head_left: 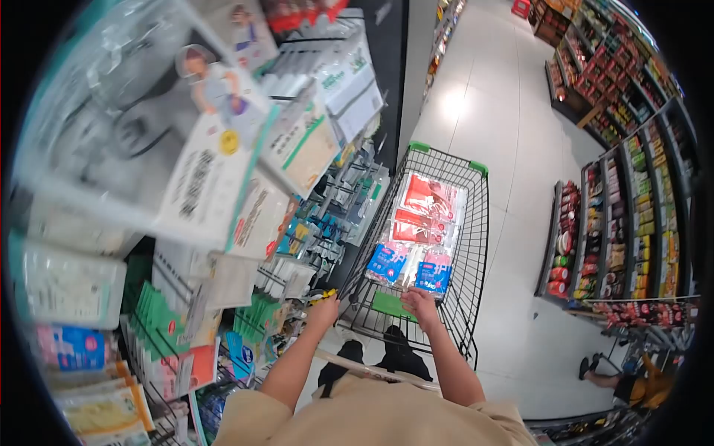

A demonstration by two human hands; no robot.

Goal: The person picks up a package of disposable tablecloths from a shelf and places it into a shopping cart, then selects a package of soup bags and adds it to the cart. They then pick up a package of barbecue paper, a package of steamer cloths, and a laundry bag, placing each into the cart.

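My right hand [422,307] is over the near end of a wire shopping cart [476,260]. Its fingers are closed at the lower edge of a blue-and-pink packet [433,275]. A second blue-and-pink packet [387,263] lies to the left of it, with a white strip between the two. Beyond them in the cart are red-and-white packages [428,195] in clear wrapping. My left hand [322,311] reaches to the shelf side, fingers closed beside a small yellow item [325,295]; I cannot tell what it grips.
Hanging packaged goods [294,141] crowd the rack close on my left, some very near the camera. The tiled aisle [513,97] runs ahead past the cart. Stocked shelves [617,201] line the right side. Part of another person [647,383] shows at the lower right.
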